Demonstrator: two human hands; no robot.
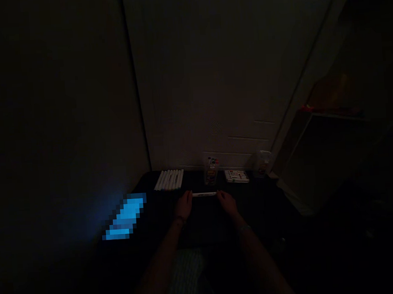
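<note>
A white marker (204, 194) lies level between my two hands over the dark table. My left hand (184, 204) pinches its left end, and my right hand (227, 202) pinches its right end. Beyond my left hand, several white markers (169, 179) lie side by side in a row. Straight ahead stands a clear container (211, 175) with dark and red tips showing at its top. To its right is a flat pack (237, 176) of what look like white markers. The light is too dim to read the print.
A second clear container (263, 163) stands at the back right of the dark table (201, 226). A glowing, pixelated blue screen (126, 218) lies at the left edge. Behind is a pale wall (212, 75); a shelf-like cabinet (317, 157) stands to the right.
</note>
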